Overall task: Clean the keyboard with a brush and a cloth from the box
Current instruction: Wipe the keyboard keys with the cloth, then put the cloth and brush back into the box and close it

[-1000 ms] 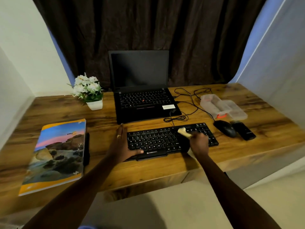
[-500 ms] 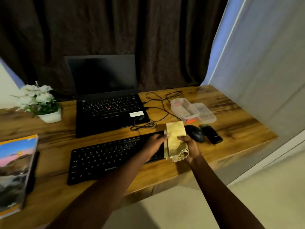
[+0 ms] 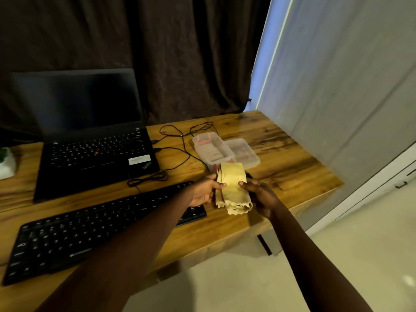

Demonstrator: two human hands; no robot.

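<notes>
A folded yellow cloth (image 3: 233,188) is held up between both hands, above the desk just past the right end of the black keyboard (image 3: 78,230). My left hand (image 3: 203,191) pinches its left edge and my right hand (image 3: 262,194) pinches its right edge. Behind the cloth stands the clear plastic box (image 3: 211,149), open, with its lid (image 3: 243,153) lying beside it on the right. No brush can be made out.
An open black laptop (image 3: 94,154) stands behind the keyboard on the wooden desk (image 3: 292,167). Black cables (image 3: 180,140) loop between laptop and box. A white pot (image 3: 5,163) is at the left edge. A pale wall closes the right side.
My right hand lifted the cloth off the keyboard and my left hand left the keyboard's left end to take the cloth's other edge. The view swung right.
</notes>
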